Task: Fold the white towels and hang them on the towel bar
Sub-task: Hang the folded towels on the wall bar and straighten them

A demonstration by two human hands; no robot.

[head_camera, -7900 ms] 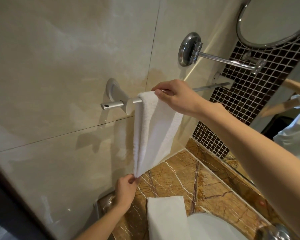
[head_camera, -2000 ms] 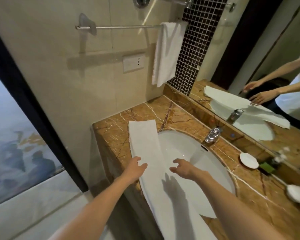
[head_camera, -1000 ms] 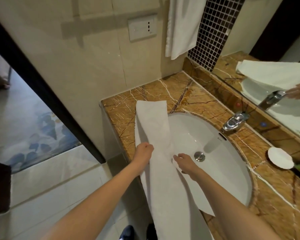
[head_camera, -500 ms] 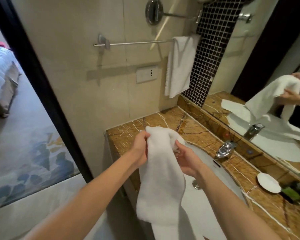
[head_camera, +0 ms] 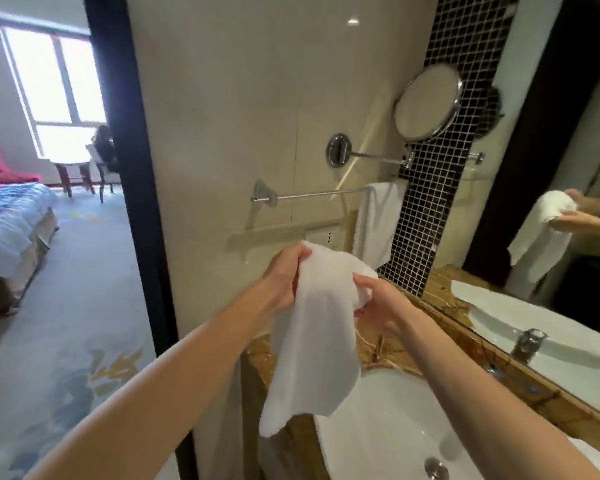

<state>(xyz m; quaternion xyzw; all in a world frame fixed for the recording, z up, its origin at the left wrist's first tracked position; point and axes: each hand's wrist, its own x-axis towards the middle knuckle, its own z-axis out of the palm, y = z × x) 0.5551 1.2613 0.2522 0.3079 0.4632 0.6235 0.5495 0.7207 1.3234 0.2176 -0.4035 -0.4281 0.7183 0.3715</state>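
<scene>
While I watch, both hands grip one soft white cloth towel (head_camera: pixel 314 327) | left hand (head_camera: pixel 282 275) clamps its top at 10 o'clock, right hand (head_camera: pixel 378 299) at 2 | second white towel (head_camera: pixel 376 223) drapes the slim chrome towel bar (head_camera: pixel 319 193) at 12 o'clock.

Both bare arms reach forward, left hand (head_camera: pixel 284 271) and right hand (head_camera: pixel 378 303) apparently clenched, level.

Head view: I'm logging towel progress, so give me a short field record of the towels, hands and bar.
held towel: white towel, hanging over the sink
left hand: left hand grips its top left
right hand: right hand grips its top right
hung towel: folded towel draped at the bar's right end
towel bar: towel bar, left part bare
</scene>
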